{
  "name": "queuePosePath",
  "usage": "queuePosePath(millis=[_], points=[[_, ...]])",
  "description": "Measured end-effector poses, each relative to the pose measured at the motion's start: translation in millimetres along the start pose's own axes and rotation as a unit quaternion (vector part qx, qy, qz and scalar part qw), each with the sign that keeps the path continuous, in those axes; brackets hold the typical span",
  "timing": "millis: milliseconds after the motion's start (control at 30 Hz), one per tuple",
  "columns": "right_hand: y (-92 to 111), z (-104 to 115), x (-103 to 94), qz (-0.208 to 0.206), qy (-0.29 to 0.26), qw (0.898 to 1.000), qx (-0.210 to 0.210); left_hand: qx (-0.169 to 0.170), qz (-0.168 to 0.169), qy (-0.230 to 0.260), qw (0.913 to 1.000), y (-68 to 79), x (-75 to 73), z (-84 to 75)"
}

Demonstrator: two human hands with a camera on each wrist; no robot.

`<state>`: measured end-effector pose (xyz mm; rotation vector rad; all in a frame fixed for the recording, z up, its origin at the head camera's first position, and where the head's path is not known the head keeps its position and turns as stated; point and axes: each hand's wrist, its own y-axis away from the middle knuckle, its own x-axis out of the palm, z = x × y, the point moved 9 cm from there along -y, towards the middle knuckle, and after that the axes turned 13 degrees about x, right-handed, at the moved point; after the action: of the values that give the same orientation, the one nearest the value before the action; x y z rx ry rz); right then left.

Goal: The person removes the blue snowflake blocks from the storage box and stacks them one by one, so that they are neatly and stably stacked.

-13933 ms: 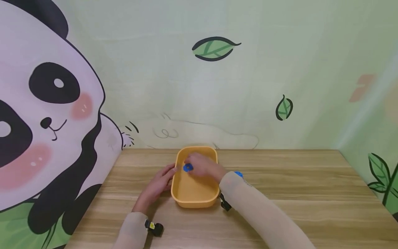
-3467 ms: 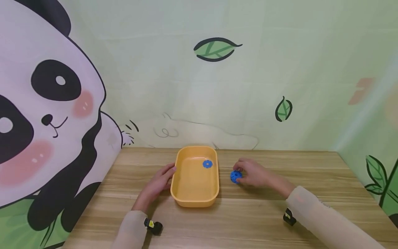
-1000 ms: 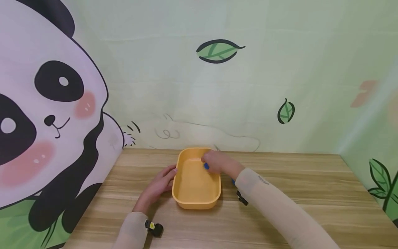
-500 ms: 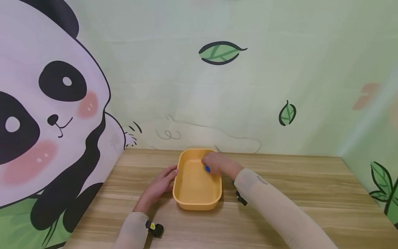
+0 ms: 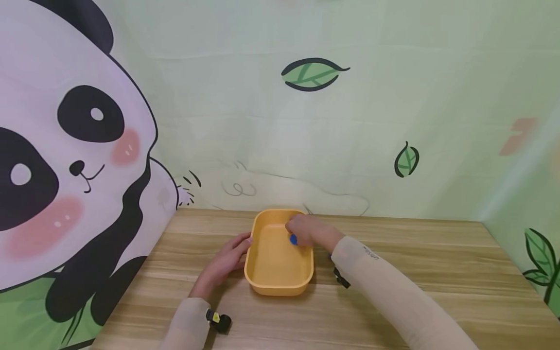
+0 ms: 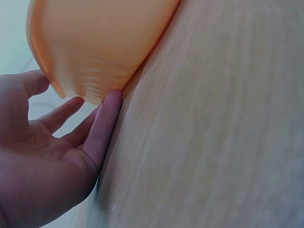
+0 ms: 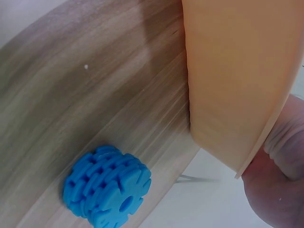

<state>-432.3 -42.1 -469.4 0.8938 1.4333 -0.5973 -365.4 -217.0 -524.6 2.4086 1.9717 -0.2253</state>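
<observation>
A yellow plastic bin (image 5: 280, 290) stands on the wooden table. My left hand (image 5: 227, 256) rests against its left side; in the left wrist view, the extended fingers (image 6: 105, 121) touch the bin's outer wall and the thumb is at the rim. Reaching over the right rim, my right hand (image 5: 306, 230) is inside the bin and pinches a blue notched disc (image 5: 293, 239), mostly hidden by the fingers. Outside the bin on the right, a stack of blue notched discs (image 7: 109, 185) sits on the table, almost wholly covered by the right sleeve in the head view.
The wooden table (image 5: 415, 262) extends to both sides of the bin and meets a pale green printed backdrop (image 5: 245, 121) at its back edge. A small black camera (image 5: 224, 323) is strapped to the left wrist.
Since 3.5 seconds ago, my right hand has moved left from the blue stack into the bin. Over the last second it has stayed there, the disc turning slightly. My left hand remains at the bin.
</observation>
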Motion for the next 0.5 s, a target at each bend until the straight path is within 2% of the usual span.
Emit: queuePosePath(millis=[333, 500], points=[[-0.6, 0.5, -1.4, -0.011, -0.006, 1.0, -0.006, 0.004, -0.001, 0.001, 1.0, 1.9, -0.1, -3.6], [-0.3, -0.3, 0.9, 0.003, -0.027, 1.0, -0.004, 0.003, -0.001, -0.002, 1.0, 1.6, -0.3, -2.8]])
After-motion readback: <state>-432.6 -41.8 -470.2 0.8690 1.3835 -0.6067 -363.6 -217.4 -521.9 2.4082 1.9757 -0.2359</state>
